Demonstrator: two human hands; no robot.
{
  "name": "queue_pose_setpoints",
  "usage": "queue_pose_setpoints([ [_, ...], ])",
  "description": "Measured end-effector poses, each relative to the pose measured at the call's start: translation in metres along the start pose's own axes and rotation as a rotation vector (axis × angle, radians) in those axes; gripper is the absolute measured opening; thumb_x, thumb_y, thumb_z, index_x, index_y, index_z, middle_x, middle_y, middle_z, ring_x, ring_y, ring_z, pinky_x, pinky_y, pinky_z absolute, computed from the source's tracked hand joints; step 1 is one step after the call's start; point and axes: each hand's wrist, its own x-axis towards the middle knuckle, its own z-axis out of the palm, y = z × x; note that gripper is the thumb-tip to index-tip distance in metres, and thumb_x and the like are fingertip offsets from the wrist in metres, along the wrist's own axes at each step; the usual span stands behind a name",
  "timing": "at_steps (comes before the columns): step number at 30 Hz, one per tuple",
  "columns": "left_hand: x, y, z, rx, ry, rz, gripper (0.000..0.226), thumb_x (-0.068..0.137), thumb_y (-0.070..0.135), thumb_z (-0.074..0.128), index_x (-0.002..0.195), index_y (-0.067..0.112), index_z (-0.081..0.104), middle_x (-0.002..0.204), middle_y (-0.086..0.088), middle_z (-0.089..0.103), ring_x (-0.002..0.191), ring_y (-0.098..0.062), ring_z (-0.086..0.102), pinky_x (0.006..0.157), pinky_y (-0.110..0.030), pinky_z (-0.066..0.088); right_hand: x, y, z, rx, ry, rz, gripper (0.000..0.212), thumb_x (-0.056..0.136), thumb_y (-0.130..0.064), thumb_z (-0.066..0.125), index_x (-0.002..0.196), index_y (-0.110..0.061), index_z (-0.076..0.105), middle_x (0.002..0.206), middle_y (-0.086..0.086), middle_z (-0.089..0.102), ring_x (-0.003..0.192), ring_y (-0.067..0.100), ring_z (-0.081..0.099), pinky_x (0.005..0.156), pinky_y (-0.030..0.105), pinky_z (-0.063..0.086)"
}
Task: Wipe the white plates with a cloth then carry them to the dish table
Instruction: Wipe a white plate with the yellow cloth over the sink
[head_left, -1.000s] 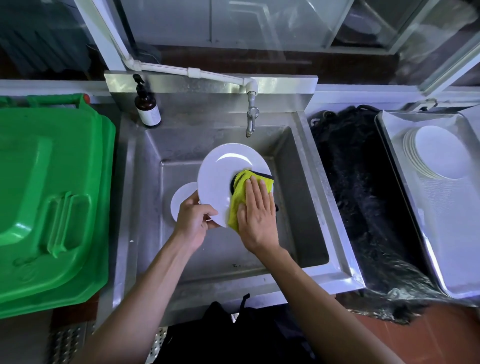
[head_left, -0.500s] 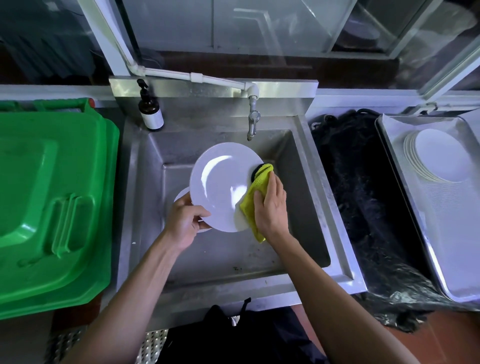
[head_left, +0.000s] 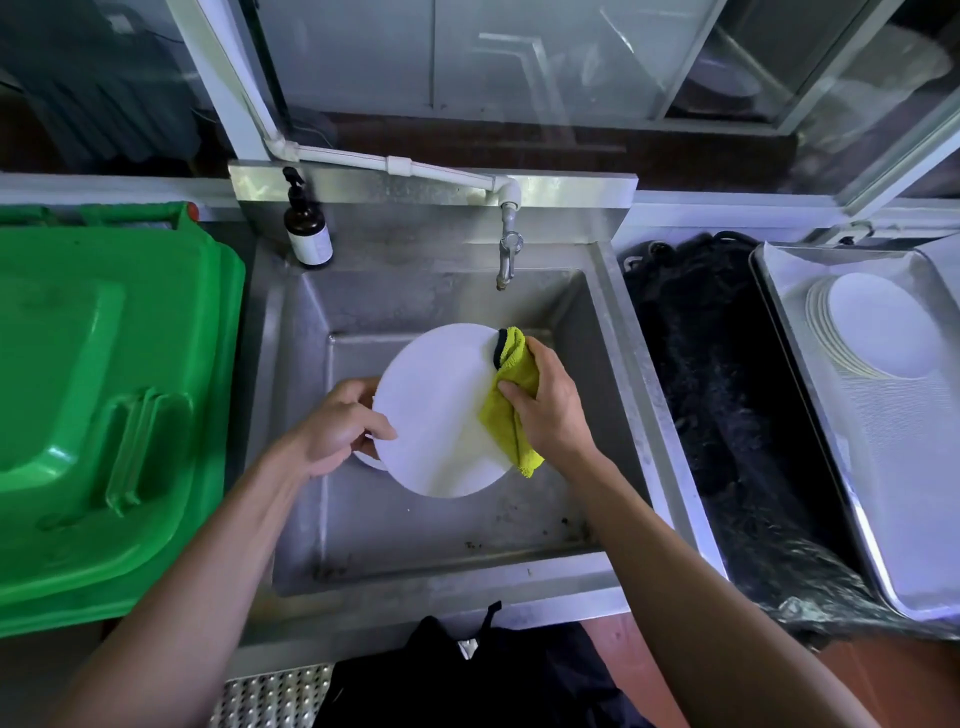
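**One head view, looking down over the sink**

You have a single wide-angle view worn on your head. It faces forward and steeply down, close above the steel sink (head_left: 457, 566), which sits centre frame. No second view shares the scene.

green bin lid (head_left: 104, 405) left, brown pump bottle (head_left: 307, 228), tap (head_left: 508, 249)
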Motion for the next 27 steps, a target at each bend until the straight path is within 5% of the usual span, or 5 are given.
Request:
queue_pose_setpoints([
  [5, -0.001, 0.011, 0.002, 0.132, -0.04, 0.0, 0.043, 0.058, -0.001, 0.064, 0.092, 0.021, 0.078, 0.093, -0.01, 0.075, 0.081, -0.026, 0.073, 0.053, -0.033, 0.056, -0.003, 0.0, 0.0, -0.045, 0.001, -0.077, 0.057, 0.092, -0.018, 0.068, 0.143, -0.014, 0.045, 0.131, 0.0, 0.056, 0.123, 0.022, 0.049, 0.105, 0.035, 0.04],
  [11, 0.004, 0.018, 0.006, 0.344, -0.104, -0.016, 0.051, 0.057, 0.0, 0.061, 0.088, 0.036, 0.079, 0.087, -0.002, 0.074, 0.081, -0.021, 0.069, 0.066, -0.035, 0.057, -0.008, -0.007, 0.003, -0.2, -0.04, -0.222, 0.048, 0.09, -0.02, 0.068, 0.135, -0.018, 0.051, 0.124, -0.003, 0.057, 0.11, 0.022, 0.048, 0.096, 0.046, 0.043],
  [16, 0.01, 0.025, 0.012, 0.522, -0.162, -0.001, 0.073, 0.072, -0.021, 0.054, 0.082, 0.047, 0.078, 0.08, 0.01, 0.075, 0.077, -0.017, 0.07, 0.063, -0.036, 0.057, -0.011, -0.016, 0.007, -0.327, -0.057, -0.375, 0.045, 0.089, -0.019, 0.068, 0.132, -0.018, 0.055, 0.129, -0.003, 0.059, 0.108, 0.024, 0.047, 0.089, 0.047, 0.043],
  [21, 0.012, 0.033, 0.016, 0.583, -0.146, 0.008, 0.074, 0.072, -0.022, 0.051, 0.09, 0.045, 0.077, 0.101, -0.001, 0.078, 0.096, -0.03, 0.073, 0.08, -0.051, 0.06, -0.014, -0.02, 0.012, -0.297, 0.005, -0.327, 0.039, 0.084, -0.012, 0.07, 0.122, -0.015, 0.061, 0.116, 0.0, 0.064, 0.102, 0.028, 0.053, 0.083, 0.047, 0.045],
  [27, 0.016, 0.022, 0.03, 0.575, -0.013, 0.053, 0.07, 0.078, -0.014, 0.055, 0.108, 0.047, 0.073, 0.109, 0.002, 0.078, 0.096, -0.018, 0.07, 0.08, -0.031, 0.056, -0.019, -0.016, 0.008, -0.294, 0.157, -0.322, 0.035, 0.075, 0.007, 0.063, 0.104, -0.011, 0.064, 0.099, 0.003, 0.064, 0.087, 0.03, 0.053, 0.074, 0.047, 0.046],
])
